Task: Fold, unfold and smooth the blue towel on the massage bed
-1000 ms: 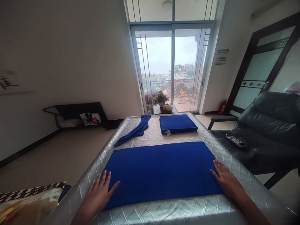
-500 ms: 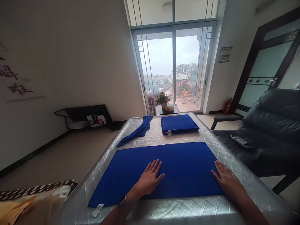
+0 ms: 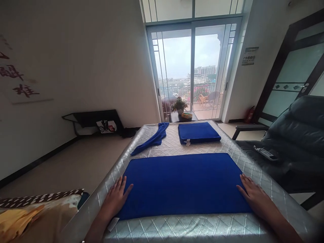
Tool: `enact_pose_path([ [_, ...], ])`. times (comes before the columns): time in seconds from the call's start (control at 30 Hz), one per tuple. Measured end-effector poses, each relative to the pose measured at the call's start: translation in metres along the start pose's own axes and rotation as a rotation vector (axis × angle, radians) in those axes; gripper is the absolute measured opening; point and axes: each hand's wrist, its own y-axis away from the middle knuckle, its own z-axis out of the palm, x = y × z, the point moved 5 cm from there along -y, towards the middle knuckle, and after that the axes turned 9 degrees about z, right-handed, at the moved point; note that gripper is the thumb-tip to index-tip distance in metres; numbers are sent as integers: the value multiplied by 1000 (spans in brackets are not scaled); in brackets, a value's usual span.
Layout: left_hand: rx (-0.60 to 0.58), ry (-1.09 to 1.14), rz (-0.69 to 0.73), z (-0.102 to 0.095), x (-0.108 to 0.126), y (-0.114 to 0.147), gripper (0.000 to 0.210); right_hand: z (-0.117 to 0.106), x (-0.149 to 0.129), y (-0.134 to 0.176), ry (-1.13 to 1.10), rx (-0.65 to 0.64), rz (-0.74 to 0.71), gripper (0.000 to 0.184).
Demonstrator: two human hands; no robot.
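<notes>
A blue towel (image 3: 184,185) lies spread flat on a quilted, silvery table cover (image 3: 192,229). On its left edge rests my left hand (image 3: 117,194), palm down with fingers stretched out; a white tag (image 3: 113,224) pokes out beside that wrist. My right hand (image 3: 254,192) lies flat along the towel's right edge, thumb apart from the fingers. Neither hand grips anything. Beyond the towel sits a neat stack of folded blue towels (image 3: 198,131) with a white label at its near side. Left of the stack a crumpled blue cloth (image 3: 152,140) stretches toward the table's left edge.
At the table's far end stand a potted plant (image 3: 179,106) and a small yellow box (image 3: 186,115), in front of a glass sliding door (image 3: 174,67). A black leather armchair (image 3: 296,135) flanks the right side. Yellow and patterned fabric (image 3: 20,216) lies low at left.
My left hand has moved left from the towel's middle to its left edge. My right hand stays on the right edge. The view has shifted slightly.
</notes>
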Motion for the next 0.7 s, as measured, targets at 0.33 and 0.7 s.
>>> enact_pose_path([
  [0.33, -32, 59, -102, 2, 7, -2, 80, -44, -177, 28, -48, -197, -312, 75],
  [0.7, -23, 4, -84, -4, 9, -2, 79, -9, -276, 15, -183, -280, -322, 81],
])
